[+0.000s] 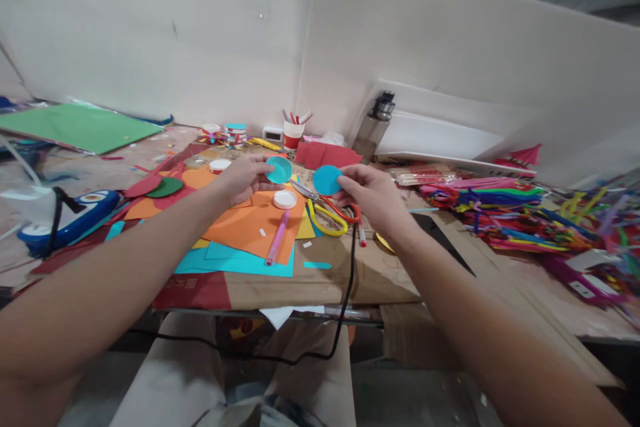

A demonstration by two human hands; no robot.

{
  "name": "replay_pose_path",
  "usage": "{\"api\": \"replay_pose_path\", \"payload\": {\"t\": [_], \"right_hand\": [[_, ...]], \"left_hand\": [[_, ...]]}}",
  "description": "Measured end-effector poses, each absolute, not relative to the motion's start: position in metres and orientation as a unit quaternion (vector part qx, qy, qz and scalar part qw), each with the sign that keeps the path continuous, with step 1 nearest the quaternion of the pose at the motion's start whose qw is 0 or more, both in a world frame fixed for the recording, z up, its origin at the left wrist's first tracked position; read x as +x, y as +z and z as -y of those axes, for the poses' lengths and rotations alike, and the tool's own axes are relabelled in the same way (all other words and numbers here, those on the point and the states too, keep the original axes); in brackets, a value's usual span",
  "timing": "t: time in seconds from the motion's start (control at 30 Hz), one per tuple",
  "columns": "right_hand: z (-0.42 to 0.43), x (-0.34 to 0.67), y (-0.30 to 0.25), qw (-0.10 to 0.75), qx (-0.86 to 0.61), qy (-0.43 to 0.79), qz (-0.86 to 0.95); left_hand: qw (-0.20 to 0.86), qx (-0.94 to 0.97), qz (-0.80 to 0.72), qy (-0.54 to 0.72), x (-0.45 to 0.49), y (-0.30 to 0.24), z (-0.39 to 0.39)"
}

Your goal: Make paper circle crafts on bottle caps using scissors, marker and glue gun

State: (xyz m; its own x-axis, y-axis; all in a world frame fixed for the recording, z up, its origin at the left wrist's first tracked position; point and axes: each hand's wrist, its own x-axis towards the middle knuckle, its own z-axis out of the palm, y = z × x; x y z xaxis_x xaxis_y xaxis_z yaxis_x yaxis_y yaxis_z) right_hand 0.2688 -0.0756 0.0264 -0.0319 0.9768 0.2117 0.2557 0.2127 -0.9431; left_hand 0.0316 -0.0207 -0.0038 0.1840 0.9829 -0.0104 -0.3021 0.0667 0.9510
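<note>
Blue disc [326,179], flat and round, is held up above the middle of a cluttered worktable, pinched at its edge between the thumb and fingers of the person's right hand [369,185]. The left hand [246,178], also in a narrow pinch, grips a shallow round turquoise piece [279,171] by its rim. The two pieces are near each other but apart.

Below them on the table lie a small white round lid [285,199] and a pink marker [279,235], both over a sheet of orange paper [235,231]. Turquoise paper [250,261] sticks out along its near edge. Beneath the right hand are scissors with yellow handles [336,232] and an orange-red handle [356,214].

Farther back, a red-and-white cup [293,137] holds pens beside folded red paper [330,155]. To the right, colourful craft stems [505,203] are heaped. A black cable [346,300] hangs over the front edge.
</note>
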Motion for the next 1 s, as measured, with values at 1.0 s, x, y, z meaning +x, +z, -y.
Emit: {"api": "replay_pose_path", "payload": {"t": [1.0], "right_hand": [[0.023, 0.202, -0.018, 0.538, -0.468, 0.340, 0.613]], "left_hand": [[0.620, 0.528, -0.303, 0.495, 0.045, -0.014, 0.027]]}}
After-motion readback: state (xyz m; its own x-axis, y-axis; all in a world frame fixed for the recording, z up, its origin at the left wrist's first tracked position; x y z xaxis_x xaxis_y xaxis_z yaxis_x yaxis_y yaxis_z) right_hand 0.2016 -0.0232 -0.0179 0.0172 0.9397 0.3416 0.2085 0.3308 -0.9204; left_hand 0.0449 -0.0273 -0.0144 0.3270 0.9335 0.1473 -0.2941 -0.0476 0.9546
